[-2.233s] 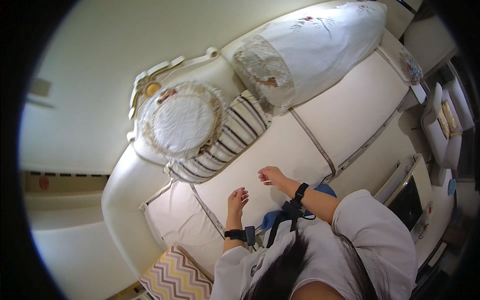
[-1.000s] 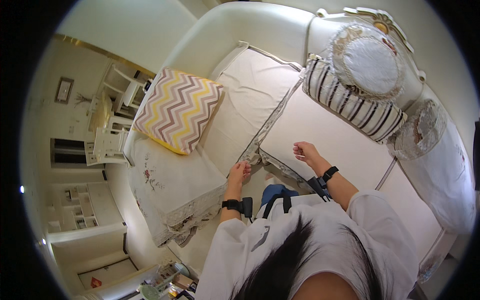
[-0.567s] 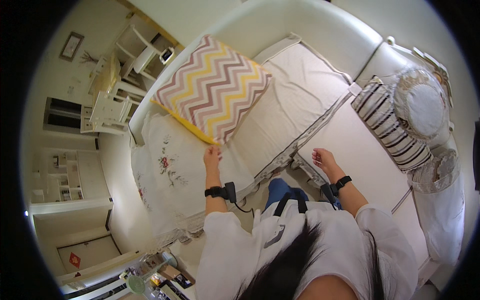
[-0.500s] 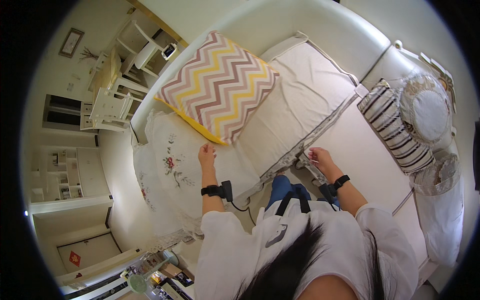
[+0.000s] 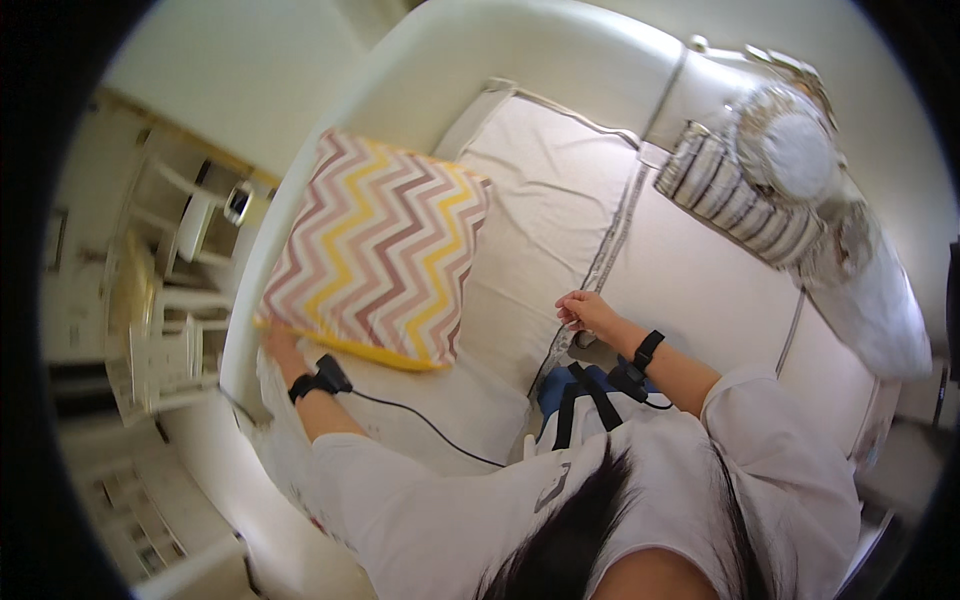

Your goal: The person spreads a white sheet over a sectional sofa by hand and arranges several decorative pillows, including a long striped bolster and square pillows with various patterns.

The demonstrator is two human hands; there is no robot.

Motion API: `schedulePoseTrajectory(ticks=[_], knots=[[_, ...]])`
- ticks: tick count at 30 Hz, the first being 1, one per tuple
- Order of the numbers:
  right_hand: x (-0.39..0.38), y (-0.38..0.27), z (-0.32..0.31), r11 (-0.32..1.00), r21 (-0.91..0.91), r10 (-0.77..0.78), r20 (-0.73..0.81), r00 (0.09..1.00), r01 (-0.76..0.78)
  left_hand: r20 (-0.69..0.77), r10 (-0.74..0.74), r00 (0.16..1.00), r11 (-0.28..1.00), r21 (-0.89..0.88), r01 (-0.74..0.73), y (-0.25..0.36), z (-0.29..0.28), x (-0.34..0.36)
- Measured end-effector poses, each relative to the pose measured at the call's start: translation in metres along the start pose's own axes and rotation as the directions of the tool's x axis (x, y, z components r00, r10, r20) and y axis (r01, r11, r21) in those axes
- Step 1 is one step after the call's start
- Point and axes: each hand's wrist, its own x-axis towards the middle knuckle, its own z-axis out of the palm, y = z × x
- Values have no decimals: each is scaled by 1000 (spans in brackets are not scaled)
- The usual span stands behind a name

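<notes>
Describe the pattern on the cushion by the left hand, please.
The cushion has yellow, pink, mauve and white zigzags; the head view shows it best.

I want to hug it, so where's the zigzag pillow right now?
In the head view, the zigzag pillow lies left of centre on the cream sofa, with the person's left hand at its lower left corner.

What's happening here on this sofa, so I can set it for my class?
A person in a white top has the left hand at a corner of the zigzag cushion; whether its grip is closed can't be seen. The right hand is loosely curled, apparently holding nothing. Striped and round cushions are toward the right end of the sofa.
</notes>
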Motion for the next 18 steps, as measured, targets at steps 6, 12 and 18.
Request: schedulePoseTrajectory(ticks=[6, 12, 18], knots=[[-25, 5, -58, 987, 163, 29, -196, 980, 4, 37, -247, 968, 248, -964, 100, 77, -70, -14], [-14, 18, -42, 982, 187, 74, -214, 974, -33, -132, -548, 826, 336, -939, 73, 102, -62, 11], [-13, -49, -19, 934, -103, -350, -84, 933, 341, -114, -360, 926, 82, -993, -90, 290, -208, -105]])
